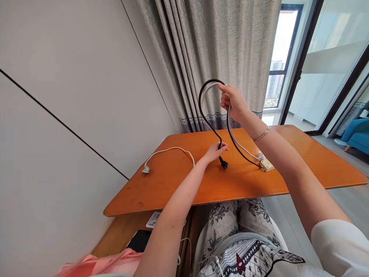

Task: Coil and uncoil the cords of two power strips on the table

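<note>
My right hand [234, 102] is raised above the table, closed around a black power cord [200, 100] and a white cord [243, 147] that run side by side. The cords arch over in a loop from it to my left hand [213, 152], which is closed on them low over the tabletop. Below my left fingers hangs the black plug [224, 163], prongs outward. The white cord's other stretch curves left across the table to a white plug [146, 169]. On the right, the cords lead down to a small cream power strip [266, 165] with a white piece [261, 156] behind it.
An orange-brown wooden table [173, 184] spans the space before me, its near edge over my lap. Grey curtains [227, 46] hang behind it, and a pale wall [72, 77] is on the left. A dark phone-like object [139, 241] lies on a lower surface beside pink fabric [106, 265].
</note>
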`<action>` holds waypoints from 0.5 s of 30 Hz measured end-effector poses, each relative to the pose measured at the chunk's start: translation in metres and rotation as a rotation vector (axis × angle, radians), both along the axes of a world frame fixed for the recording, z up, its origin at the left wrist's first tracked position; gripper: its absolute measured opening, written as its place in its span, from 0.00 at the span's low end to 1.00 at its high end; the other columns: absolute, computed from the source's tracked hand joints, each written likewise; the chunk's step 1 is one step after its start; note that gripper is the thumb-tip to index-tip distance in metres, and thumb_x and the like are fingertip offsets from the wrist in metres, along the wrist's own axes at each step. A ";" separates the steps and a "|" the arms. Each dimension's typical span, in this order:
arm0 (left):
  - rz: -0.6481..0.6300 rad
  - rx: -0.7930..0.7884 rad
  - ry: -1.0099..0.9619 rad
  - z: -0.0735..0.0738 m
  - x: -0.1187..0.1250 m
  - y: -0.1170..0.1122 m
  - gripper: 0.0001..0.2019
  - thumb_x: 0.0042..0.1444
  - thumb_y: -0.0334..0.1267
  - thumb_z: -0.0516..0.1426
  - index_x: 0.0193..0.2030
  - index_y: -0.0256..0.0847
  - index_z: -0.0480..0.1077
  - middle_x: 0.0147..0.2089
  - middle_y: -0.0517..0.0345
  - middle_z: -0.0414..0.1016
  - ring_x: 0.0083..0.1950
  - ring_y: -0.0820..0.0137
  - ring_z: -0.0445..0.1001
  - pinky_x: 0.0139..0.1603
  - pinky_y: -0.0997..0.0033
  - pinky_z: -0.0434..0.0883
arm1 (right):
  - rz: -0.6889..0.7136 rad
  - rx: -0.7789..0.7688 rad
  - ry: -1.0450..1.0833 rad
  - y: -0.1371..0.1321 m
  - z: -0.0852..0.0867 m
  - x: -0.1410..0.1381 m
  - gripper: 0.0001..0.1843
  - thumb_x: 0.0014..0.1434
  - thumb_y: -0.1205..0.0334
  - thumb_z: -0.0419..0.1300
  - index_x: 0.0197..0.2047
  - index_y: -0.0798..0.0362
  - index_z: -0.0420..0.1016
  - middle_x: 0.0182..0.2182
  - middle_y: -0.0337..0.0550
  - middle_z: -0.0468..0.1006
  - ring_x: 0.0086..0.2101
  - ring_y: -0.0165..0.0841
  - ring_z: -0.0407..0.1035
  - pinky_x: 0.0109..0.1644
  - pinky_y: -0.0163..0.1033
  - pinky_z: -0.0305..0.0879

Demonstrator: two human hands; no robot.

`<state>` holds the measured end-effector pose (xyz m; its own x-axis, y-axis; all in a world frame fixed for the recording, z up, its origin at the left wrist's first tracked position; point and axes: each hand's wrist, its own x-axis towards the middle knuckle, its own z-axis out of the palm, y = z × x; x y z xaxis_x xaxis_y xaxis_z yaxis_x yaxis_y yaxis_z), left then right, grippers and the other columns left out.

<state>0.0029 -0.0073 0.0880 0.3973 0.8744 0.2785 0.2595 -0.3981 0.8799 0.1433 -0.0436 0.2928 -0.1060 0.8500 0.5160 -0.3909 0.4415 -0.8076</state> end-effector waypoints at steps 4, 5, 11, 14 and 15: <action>-0.054 -0.148 -0.024 -0.010 -0.015 0.000 0.21 0.47 0.57 0.65 0.34 0.40 0.72 0.35 0.51 0.81 0.44 0.60 0.80 0.52 0.58 0.71 | -0.010 -0.007 0.107 0.002 0.011 0.000 0.20 0.63 0.56 0.61 0.28 0.47 0.52 0.19 0.26 0.45 0.20 0.25 0.43 0.25 0.33 0.54; -0.063 -0.192 -0.063 -0.013 -0.017 -0.001 0.22 0.46 0.58 0.66 0.32 0.40 0.72 0.33 0.51 0.80 0.42 0.61 0.80 0.51 0.60 0.71 | -0.024 -0.011 0.116 0.006 0.011 0.002 0.19 0.63 0.54 0.61 0.29 0.47 0.53 0.19 0.27 0.46 0.20 0.25 0.44 0.26 0.33 0.56; -0.033 -0.308 -0.429 -0.032 -0.005 -0.018 0.27 0.46 0.64 0.64 0.31 0.39 0.70 0.19 0.71 0.53 0.21 0.77 0.61 0.34 0.70 0.68 | -0.117 0.004 0.070 0.033 0.006 0.008 0.21 0.63 0.44 0.58 0.30 0.48 0.55 0.22 0.30 0.55 0.21 0.24 0.49 0.26 0.32 0.60; -0.137 -0.295 -0.520 -0.035 0.016 -0.030 0.30 0.42 0.64 0.67 0.40 0.39 0.71 0.23 0.70 0.58 0.21 0.80 0.53 0.29 0.72 0.64 | -0.130 0.028 0.064 0.037 0.005 0.007 0.23 0.62 0.40 0.57 0.31 0.48 0.55 0.23 0.31 0.57 0.22 0.24 0.51 0.27 0.32 0.60; -0.180 -0.281 -0.520 -0.036 0.024 -0.035 0.33 0.39 0.62 0.69 0.45 0.39 0.72 0.28 0.66 0.66 0.22 0.80 0.55 0.30 0.71 0.64 | -0.130 0.032 0.074 0.037 0.006 0.006 0.23 0.62 0.39 0.57 0.31 0.48 0.55 0.24 0.31 0.56 0.22 0.24 0.52 0.27 0.32 0.61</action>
